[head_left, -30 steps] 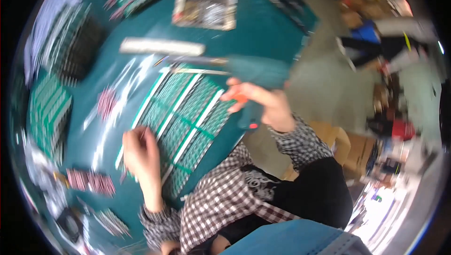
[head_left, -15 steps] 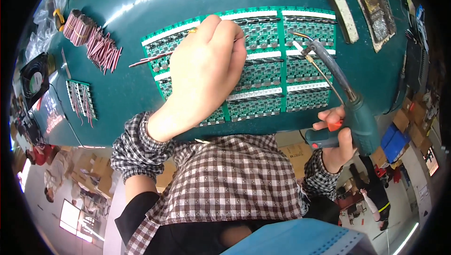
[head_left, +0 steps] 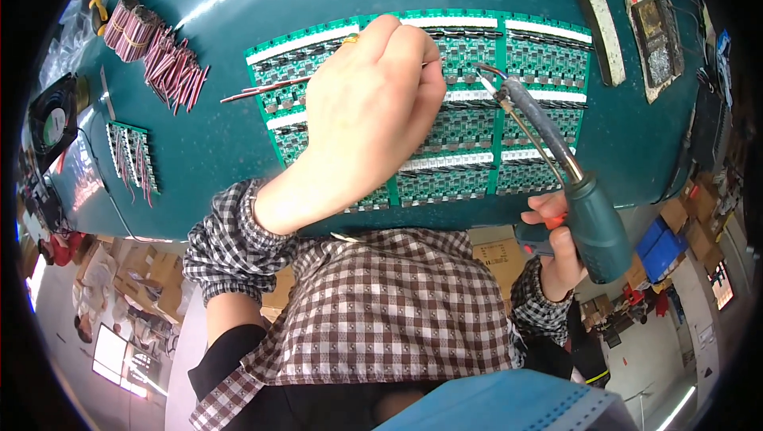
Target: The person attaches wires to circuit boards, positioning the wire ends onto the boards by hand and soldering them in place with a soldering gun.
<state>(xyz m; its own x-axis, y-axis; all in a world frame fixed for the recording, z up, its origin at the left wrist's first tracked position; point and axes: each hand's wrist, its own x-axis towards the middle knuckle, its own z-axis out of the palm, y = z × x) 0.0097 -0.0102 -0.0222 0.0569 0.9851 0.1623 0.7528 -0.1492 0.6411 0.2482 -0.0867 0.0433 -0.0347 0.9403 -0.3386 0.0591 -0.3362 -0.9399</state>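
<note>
My left hand [head_left: 373, 101] is over a panel of green circuit boards [head_left: 453, 125], its fingers pinched together around thin red wires [head_left: 266, 89]. The wires stick out to the left of the hand; their other ends are hidden by my fingers. My right hand [head_left: 559, 248] grips a green soldering gun [head_left: 600, 228] with a red trigger and a thin solder feed tube [head_left: 531, 131] beside its barrel. Its bent tip [head_left: 491, 70] points left above the boards, a short way to the right of my left fingertips. White strips and rows of black parts run across the boards.
Bundled and loose red wires [head_left: 171, 69] lie at the far left, near a small wired board [head_left: 133, 159] and a black fan [head_left: 57, 125]. A pale curved strip [head_left: 598, 22] and a soldering iron stand tray [head_left: 658, 38] are at the far right.
The soldering gun has moved left, bringing its tip closer to my left fingertips. My left hand keeps its pinch on the wires. The whole view has shifted slightly.
</note>
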